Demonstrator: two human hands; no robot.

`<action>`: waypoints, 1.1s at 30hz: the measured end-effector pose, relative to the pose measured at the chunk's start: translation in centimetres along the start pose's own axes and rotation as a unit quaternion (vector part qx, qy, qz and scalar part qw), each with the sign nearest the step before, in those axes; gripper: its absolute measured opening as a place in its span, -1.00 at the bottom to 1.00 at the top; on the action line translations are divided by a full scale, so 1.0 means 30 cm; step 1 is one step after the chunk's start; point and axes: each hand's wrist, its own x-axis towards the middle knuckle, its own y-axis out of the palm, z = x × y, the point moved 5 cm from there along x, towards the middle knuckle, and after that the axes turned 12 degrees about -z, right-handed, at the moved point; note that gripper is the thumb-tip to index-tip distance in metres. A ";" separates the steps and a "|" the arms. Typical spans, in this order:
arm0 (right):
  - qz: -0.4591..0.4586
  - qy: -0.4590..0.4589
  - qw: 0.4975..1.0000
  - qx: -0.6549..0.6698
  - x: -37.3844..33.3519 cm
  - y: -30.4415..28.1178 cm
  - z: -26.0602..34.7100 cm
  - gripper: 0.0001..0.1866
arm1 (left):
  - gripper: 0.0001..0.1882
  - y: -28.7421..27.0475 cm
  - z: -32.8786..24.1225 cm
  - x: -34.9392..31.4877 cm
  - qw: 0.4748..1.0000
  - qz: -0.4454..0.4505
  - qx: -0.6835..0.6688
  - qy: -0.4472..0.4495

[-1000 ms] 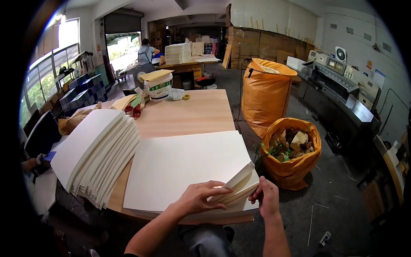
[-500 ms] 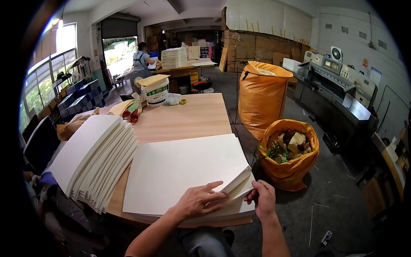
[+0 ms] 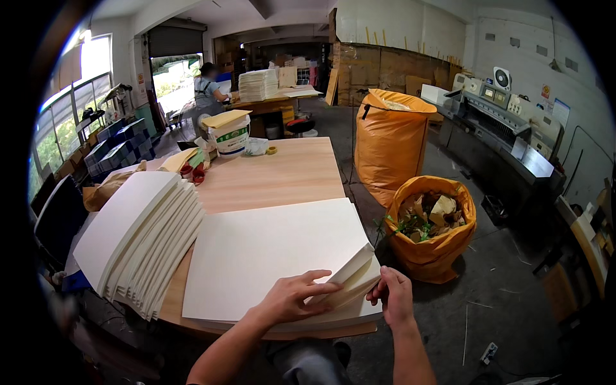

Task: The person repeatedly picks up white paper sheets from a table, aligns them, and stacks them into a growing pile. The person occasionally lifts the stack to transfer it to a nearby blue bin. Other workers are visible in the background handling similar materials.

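Observation:
A stack of large white paper sheets (image 3: 256, 256) lies on the wooden table in front of me. Its near right corner is bent up and back in a curled flap (image 3: 351, 264), baring the cream sheets below. My left hand (image 3: 296, 296) lies over the stack with its fingers spread, their tips against the flap. At the corner's outer edge my right hand (image 3: 394, 296) is closed in a pinch, thumb against curled fingers, on a sheet's edge. How many sheets it grips is hidden.
To the left stands a fanned stack of white sheets (image 3: 147, 237). A white bucket (image 3: 231, 140), a tape roll (image 3: 272, 150) and red objects (image 3: 192, 173) sit farther back. Right of the table are a tall orange sack (image 3: 391, 147) and an open scrap sack (image 3: 420, 256). Another person (image 3: 206, 93) works far off.
More sheet edges show fanned under the bent corner, and the flap is spread wider. My right fingers have shifted slightly at the edge; my left hand has barely moved.

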 end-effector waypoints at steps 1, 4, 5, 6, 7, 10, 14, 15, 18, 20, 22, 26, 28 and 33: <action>0.000 -0.009 1.000 0.001 -0.002 0.000 0.000 -0.62 | -0.60 0.003 0.001 0.000 1.000 -0.002 0.009 -0.004; -0.012 -0.151 0.961 -0.233 -0.012 0.002 -0.003 -0.62 | -0.64 0.013 -0.016 0.006 0.999 -0.003 0.053 0.012; -0.018 -0.065 0.988 -0.137 -0.006 0.000 -0.012 -0.64 | -0.65 0.014 -0.022 0.005 0.997 -0.001 0.070 0.021; -0.013 -0.035 0.997 -0.075 0.002 -0.001 -0.011 -0.64 | -0.66 0.019 -0.012 0.003 0.998 -0.001 0.058 0.034; -0.007 -0.005 1.000 -0.012 0.009 -0.001 -0.011 -0.65 | -0.66 0.025 0.009 -0.001 0.998 -0.002 0.047 0.046; -0.006 0.035 0.997 0.065 0.010 0.003 -0.027 -0.67 | -0.65 0.021 -0.017 -0.013 0.997 0.003 0.049 0.061; -0.005 0.037 0.996 0.078 0.009 0.004 -0.033 -0.66 | -0.56 0.029 -0.019 -0.012 0.999 0.004 0.031 0.032; -0.005 0.035 0.996 0.081 0.008 0.002 -0.036 -0.66 | -0.56 0.025 -0.016 -0.009 0.999 0.007 0.024 0.023; -0.076 -0.155 0.973 -0.151 -0.048 -0.030 -0.001 -0.68 | -0.56 0.012 -0.010 0.005 1.000 0.009 0.004 0.002; -0.113 -0.346 0.876 -0.315 -0.154 -0.039 0.012 -0.73 | -0.56 0.004 -0.011 0.011 1.000 0.005 -0.001 0.001; -0.075 -0.452 0.785 -0.418 -0.206 -0.008 -0.001 -0.78 | -0.56 0.000 -0.017 0.013 1.000 0.012 0.009 -0.005; 0.104 -0.464 0.722 -0.503 -0.207 0.042 -0.099 -0.56 | -0.58 0.031 0.003 -0.032 0.998 0.013 0.044 0.050; 0.128 -0.459 0.697 -0.536 -0.213 0.019 -0.171 -0.49 | -0.45 0.054 -0.058 -0.044 0.972 0.111 0.133 0.160; 0.140 -0.393 0.693 -0.588 -0.216 -0.003 -0.203 -0.62 | -0.28 0.111 -0.031 -0.096 0.974 0.093 0.155 0.134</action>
